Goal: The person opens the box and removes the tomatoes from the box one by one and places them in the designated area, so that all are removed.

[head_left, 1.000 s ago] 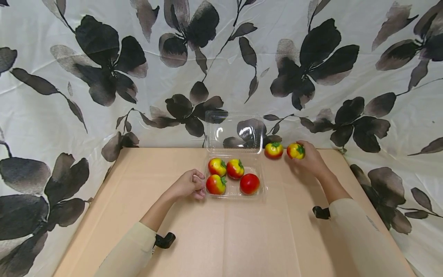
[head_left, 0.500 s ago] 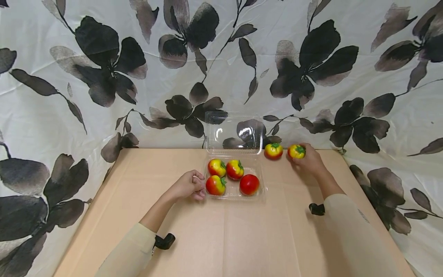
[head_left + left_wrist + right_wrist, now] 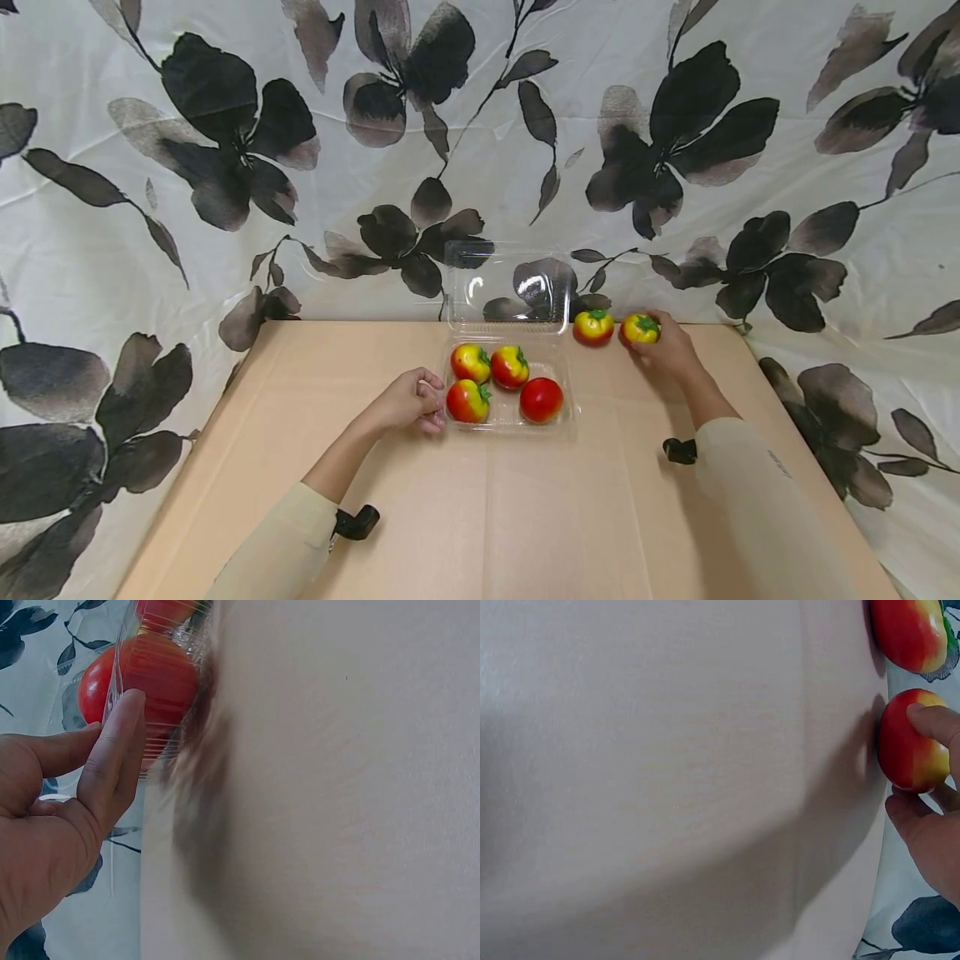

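Note:
A clear plastic clamshell box lies open on the tan table, lid raised at the back. Several red-and-yellow toy tomatoes sit inside, one at the front left. My left hand rests against the box's left edge, its fingers touching the plastic wall beside a tomato. My right hand grips a tomato near the table's back edge. Another loose tomato sits just left of it.
A white cloth with dark leaf prints hangs behind and drapes down both sides of the table. The table's back edge runs right behind the box lid and the loose tomatoes.
The right hand has curled closer round its tomato and the right forearm has shifted slightly left. The left hand and the box have stayed put.

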Motion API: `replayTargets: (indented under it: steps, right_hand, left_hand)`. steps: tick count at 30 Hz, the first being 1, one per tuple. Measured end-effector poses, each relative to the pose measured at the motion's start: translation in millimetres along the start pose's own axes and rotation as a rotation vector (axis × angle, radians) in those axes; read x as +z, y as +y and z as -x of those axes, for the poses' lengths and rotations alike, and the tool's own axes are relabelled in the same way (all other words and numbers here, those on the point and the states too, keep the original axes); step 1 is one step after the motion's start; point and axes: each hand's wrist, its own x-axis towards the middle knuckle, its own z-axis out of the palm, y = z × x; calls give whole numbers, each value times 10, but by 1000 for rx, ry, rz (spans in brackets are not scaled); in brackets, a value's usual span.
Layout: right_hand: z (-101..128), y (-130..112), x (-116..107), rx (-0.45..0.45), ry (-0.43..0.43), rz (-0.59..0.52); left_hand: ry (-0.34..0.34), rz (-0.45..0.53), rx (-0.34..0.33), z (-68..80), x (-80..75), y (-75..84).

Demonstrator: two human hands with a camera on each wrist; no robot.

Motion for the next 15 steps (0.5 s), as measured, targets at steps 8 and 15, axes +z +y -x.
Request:
replayTargets:
  steps: [8, 15]
  right_hand:
    - [-19, -16, 35, 26, 22, -2]
    - [9, 22, 22, 22, 1, 7]
  left_hand:
    - [-6, 10, 10, -15, -13, -20]
    - [-4, -2, 7, -22, -2, -17]
